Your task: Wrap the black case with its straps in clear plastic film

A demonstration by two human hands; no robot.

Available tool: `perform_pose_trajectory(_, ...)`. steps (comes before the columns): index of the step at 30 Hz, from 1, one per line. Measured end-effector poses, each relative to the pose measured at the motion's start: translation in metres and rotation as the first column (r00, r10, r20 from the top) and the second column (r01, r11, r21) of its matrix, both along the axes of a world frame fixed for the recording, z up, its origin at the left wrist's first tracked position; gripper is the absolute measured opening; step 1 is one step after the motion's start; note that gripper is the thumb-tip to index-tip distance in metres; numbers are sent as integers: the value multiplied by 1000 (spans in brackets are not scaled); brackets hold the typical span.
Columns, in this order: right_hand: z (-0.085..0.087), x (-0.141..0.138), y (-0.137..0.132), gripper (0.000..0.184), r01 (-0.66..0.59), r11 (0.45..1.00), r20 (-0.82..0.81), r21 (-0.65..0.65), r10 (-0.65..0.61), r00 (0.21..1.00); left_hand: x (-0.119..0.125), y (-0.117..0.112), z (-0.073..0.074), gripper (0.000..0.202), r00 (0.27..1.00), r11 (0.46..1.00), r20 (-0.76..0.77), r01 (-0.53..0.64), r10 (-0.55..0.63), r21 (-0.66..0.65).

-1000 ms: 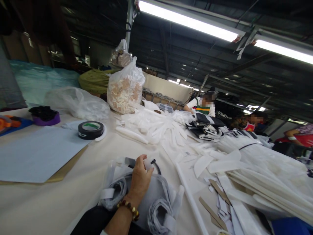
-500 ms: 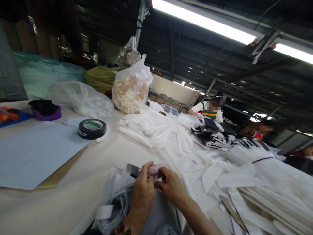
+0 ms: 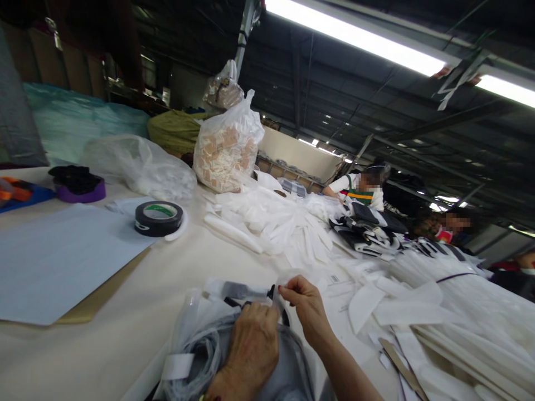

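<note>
My left hand lies back-up on the upper edge of a grey bag-like fabric item, its fingers curled down over the edge and their tips hidden. Just to the right, my right hand pinches a piece of thin translucent white wrapping between thumb and fingers. Between and beyond the hands lies a grey strap with a black end piece. Left of my left hand, coiled greyish cords or piping are held by a white paper band.
Black tape and blue-white sheets lie to the left. White cut pieces spread across the middle and right. A filled plastic bag stands at the back. A co-worker leans over the far side near folded black items.
My hands were together at the white wrapping. The left has dropped onto the grey item's edge, while the right has shifted slightly right and up with the wrapping. More of the strap shows.
</note>
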State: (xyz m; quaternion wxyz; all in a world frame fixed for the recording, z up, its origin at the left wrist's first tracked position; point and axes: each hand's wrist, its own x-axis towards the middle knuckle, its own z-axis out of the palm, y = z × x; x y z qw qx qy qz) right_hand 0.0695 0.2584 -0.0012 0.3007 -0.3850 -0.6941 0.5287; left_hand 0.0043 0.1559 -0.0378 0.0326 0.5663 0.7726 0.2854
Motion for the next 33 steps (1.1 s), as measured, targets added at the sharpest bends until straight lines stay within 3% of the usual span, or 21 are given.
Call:
perform_pose_trajectory(5, -1, 1, 2, 20, 5, 995, -46, -102, -10, 999, 2, -2, 3, 26, 990, 996, -128, 54, -62, -65)
perform_pose_trajectory(12, 9, 1, -5, 17, -153, 968, -21, -197, 152, 988, 3, -3, 5, 25, 972, 998, -233, 26, -14, 50)
perform_pose_trajectory(17, 21, 3, -5, 13, -215, 972, 82, -94, 222, 971, 1, -5, 10, 24, 972, 989, -235, 10, 24, 145)
perform_pose_trajectory(22, 31, 3, -1, 24, -175, 982, 177, 67, 161, 971, 0, -6, 12, 25, 983, 972, -156, -55, 92, 228)
perform_pose_trajectory(28, 32, 7, -6, 35, -175, 982, 236, 69, 154, 959, -1, -3, 13, 28, 985, 973, -139, -75, 106, 217)
perform_pose_trajectory(33, 39, 11, -15, 28, -304, 911, 267, 279, 230, 936, -3, -3, 15, 23, 995, 984, -46, -85, 94, 154)
